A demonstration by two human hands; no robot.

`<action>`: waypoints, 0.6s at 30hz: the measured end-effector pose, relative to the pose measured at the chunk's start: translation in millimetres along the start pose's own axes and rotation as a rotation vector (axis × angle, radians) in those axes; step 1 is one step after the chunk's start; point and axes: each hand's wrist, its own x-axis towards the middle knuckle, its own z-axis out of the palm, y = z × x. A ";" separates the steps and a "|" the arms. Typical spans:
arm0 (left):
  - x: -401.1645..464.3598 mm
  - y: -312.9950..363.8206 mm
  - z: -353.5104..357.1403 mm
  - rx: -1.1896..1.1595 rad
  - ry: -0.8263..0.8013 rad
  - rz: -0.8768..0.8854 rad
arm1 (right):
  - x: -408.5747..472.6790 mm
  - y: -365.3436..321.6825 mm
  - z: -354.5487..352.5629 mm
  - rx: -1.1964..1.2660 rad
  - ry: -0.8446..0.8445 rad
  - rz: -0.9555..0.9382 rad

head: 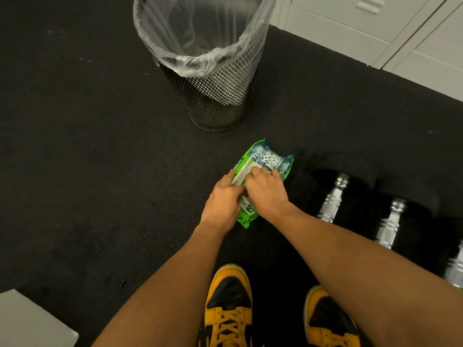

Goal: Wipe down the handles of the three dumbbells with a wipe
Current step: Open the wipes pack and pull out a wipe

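Observation:
A green and blue pack of wipes (271,161) lies on the black floor in the middle of the view, its white flap lid lifted. My left hand (221,200) grips the pack's left side and near end. My right hand (266,192) lies over the pack's opening, fingers curled down at it; whether they pinch a wipe is hidden. Three black dumbbells lie in a row to the right: the nearest to the pack shows its chrome handle (333,199), the second handle (390,222) is beside it, and the third handle (456,266) is cut by the right edge.
A black mesh waste bin (213,96) with a clear liner stands just beyond the pack. White lockers (375,28) line the top right. A pale box corner (27,321) sits at bottom left. My yellow and black shoes (229,304) are below my arms.

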 end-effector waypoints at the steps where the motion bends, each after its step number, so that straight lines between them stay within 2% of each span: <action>1: 0.4 -0.3 0.0 0.003 0.006 0.002 | 1.4 1.3 0.6 -0.023 -0.005 -0.025; 8: -3.4 5.9 -9.0 0.025 -0.017 -0.049 | 4.7 12.4 -0.5 -0.051 -0.025 -0.110; 18: -5.7 14.0 -15.9 -0.047 -0.032 -0.073 | 5.8 40.2 -12.4 0.340 0.018 0.038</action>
